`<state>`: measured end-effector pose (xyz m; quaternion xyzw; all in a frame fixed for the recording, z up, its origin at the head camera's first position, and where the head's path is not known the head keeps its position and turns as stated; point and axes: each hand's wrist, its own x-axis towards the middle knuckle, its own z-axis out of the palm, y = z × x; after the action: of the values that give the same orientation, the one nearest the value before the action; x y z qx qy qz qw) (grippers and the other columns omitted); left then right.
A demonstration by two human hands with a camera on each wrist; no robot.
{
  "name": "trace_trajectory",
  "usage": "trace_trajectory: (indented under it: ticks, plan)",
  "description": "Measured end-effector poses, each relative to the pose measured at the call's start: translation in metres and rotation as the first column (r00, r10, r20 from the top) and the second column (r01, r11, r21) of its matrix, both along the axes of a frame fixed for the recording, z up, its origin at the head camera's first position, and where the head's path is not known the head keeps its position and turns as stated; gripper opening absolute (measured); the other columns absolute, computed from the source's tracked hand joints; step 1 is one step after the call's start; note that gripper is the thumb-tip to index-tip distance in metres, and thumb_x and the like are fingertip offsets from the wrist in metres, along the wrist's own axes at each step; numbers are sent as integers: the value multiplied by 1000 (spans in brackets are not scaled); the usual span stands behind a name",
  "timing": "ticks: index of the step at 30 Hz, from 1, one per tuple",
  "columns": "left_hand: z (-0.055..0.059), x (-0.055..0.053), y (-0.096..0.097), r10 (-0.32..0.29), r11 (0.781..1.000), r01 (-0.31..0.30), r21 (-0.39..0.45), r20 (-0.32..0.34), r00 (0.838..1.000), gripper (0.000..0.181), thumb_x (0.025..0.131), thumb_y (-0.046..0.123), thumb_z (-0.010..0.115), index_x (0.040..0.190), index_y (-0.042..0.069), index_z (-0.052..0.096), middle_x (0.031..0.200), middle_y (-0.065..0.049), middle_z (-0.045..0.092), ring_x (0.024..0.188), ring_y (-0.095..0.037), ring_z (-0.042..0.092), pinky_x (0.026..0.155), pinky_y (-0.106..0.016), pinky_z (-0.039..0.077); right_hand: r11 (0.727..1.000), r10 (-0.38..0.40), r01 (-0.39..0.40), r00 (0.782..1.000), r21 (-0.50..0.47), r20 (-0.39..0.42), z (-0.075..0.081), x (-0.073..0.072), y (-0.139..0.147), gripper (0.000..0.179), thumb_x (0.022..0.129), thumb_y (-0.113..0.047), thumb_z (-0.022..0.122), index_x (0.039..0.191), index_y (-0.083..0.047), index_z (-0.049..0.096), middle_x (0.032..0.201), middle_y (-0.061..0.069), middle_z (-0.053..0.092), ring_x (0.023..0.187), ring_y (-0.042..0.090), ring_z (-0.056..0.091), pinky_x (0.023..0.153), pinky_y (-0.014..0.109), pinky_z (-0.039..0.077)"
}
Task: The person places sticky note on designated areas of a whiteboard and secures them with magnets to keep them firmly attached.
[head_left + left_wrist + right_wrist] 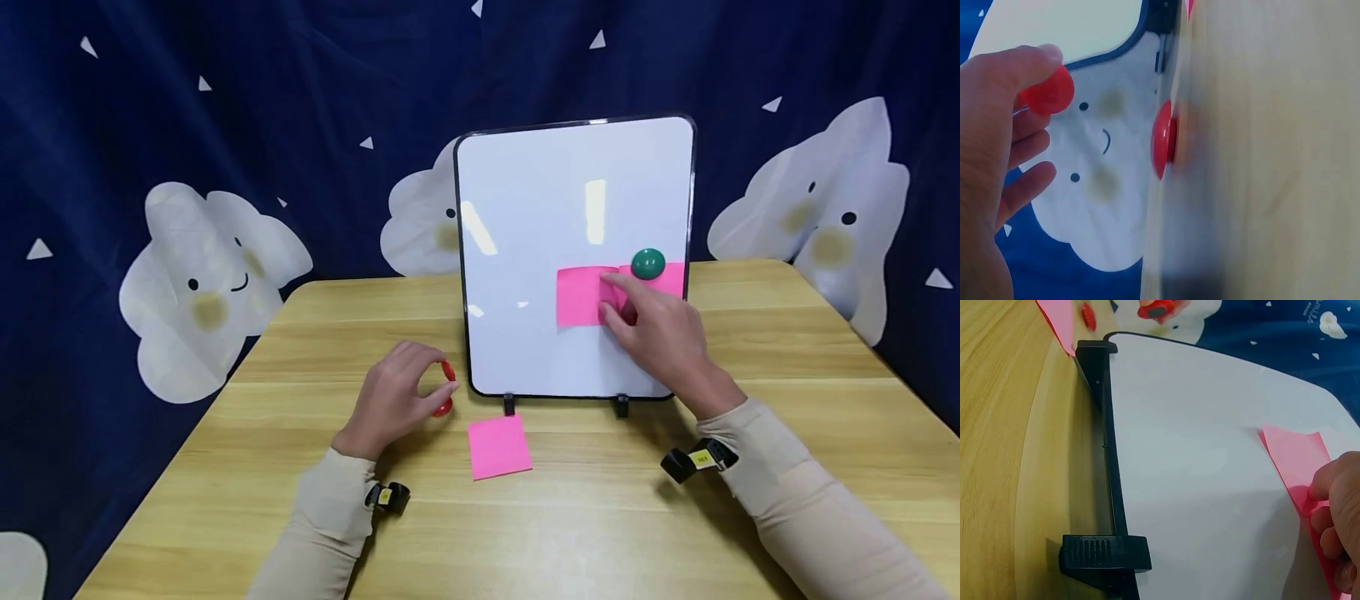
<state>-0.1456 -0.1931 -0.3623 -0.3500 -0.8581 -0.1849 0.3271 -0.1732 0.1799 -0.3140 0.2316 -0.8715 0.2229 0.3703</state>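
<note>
Between thumb and forefinger, my left hand point(393, 400) pinches a round red magnet point(1054, 92) above the table, left of the whiteboard point(525, 217). A second red magnet point(1161, 140) lies on the tabletop just below that hand. At the board's lower right, my right hand point(663, 333) pinches the right part of a pink sticky note point(576, 297), which lies against the white surface. Beside it, another pink sticky note point(671, 277) sits under a green magnet point(648, 263), partly covered by the right hand. A third pink sticky note point(500, 450) rests on the table before the board.
The whiteboard stands upright on small black feet point(622, 406) on the wooden table point(585, 533). Behind the table hangs a dark blue curtain point(322, 83) with white clouds. Each wrist carries a small black camera point(678, 465).
</note>
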Motion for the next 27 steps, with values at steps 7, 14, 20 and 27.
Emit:
trace_trajectory:
  ticks: [7, 14, 20, 27]
  plan:
    - [4, -7, 12, -31, 999, 31, -7, -24, 999, 32, 80, 27, 84, 101, 8, 68, 102, -6, 68, 97, -21, 63, 79, -38, 56, 1000, -20, 19, 998, 8, 52, 2, 0, 2, 42, 90, -14, 74, 131, -11, 64, 61, 0, 48, 51, 17, 42, 47, 33, 31]
    - [15, -9, 28, -85, 996, 87, 23, -89, 992, 32, 81, 25, 83, 103, 5, 69, 99, -7, 68, 92, -23, 62, 76, -37, 56, 999, -38, 37, 997, 20, 61, 1, 2, 2, 42, 90, -16, 74, 131, -11, 64, 59, 0, 47, 50, 16, 42, 46, 32, 31]
    - [31, -18, 52, -128, 989, 137, 58, -133, 983, 32, 85, 24, 79, 107, 3, 70, 102, -7, 69, 94, -22, 62, 77, -34, 55, 999, -49, 47, 996, 23, 74, -1, 3, 0, 42, 89, -16, 74, 130, -11, 64, 59, -1, 47, 50, 15, 42, 45, 32, 31]
    - [45, -26, 82, -165, 974, 188, 125, -172, 971, 31, 86, 24, 78, 107, 3, 71, 102, -5, 69, 95, -21, 61, 77, -32, 53, 999, -34, 33, 999, 16, 30, -3, 4, 0, 42, 88, -17, 75, 128, -10, 65, 59, -2, 46, 50, 14, 41, 45, 31, 31]
